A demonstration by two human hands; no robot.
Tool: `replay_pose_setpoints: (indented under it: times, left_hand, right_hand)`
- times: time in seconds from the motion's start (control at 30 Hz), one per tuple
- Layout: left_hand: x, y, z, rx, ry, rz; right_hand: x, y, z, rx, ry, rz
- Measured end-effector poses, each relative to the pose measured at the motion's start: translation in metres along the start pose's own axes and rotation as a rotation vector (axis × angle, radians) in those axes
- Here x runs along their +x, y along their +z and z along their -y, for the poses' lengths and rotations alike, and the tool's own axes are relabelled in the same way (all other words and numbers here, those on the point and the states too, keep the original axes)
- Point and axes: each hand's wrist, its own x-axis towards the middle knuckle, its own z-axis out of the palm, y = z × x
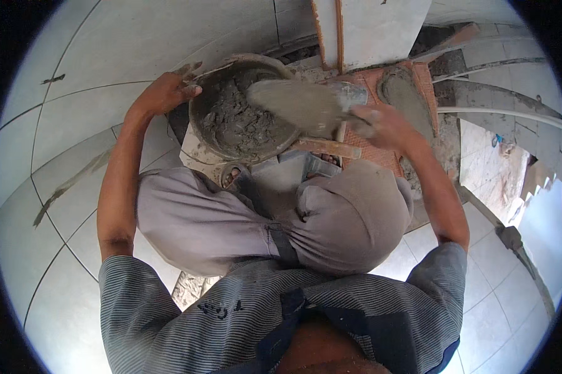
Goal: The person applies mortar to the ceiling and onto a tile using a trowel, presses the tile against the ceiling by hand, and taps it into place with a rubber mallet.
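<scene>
A round basin (197, 128) of wet grey mortar (237, 118) stands in front of my knees. At its left side my left hand (167, 93) grips the rim, thumb turned inward. My right hand (381, 128) is closed round the handle of a trowel (293, 103), smeared by motion. The trowel's mortar-coated blade is over the right part of the basin. Right of the basin lies an orange-brown tile back (377, 84), with a mound of mortar (402, 90) on it. A wooden handle (328, 146) lies below the trowel; what it belongs to cannot be made out.
Pale wall tiles (94, 68) rise on the left. White boards or tiles (381, 31) with brown edges stand upright behind the basin. Thin pale strips or pipes (505, 112) run along the right. My feet (231, 174) are close to the basin.
</scene>
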Motion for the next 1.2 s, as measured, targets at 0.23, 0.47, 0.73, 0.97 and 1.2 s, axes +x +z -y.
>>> replay_pose_setpoints:
  times: [0.23, 0.47, 0.73, 0.97, 1.2]
  left_hand:
    - [0.002, 0.005, -0.006, 0.297, -0.032, -0.028]
    - [0.001, 0.010, 0.011, 0.194, -0.024, -0.020]
    - [0.007, -0.003, -0.011, 0.277, -0.194, 0.133]
    - [0.001, 0.013, 0.024, 0.055, -0.025, -0.092]
    - [0.012, 0.010, 0.024, 0.106, -0.025, -0.040]
  right_hand:
    - [0.014, 0.007, 0.013, -0.164, 0.056, 0.027]
    - [-0.052, -0.042, -0.010, -0.266, 0.405, 0.274]
    - [-0.086, 0.023, -0.014, 0.065, 0.109, -0.502]
    - [0.042, 0.103, 0.006, 0.205, 0.102, -0.312]
    - [-0.096, 0.126, -0.061, 0.167, 0.530, -0.443]
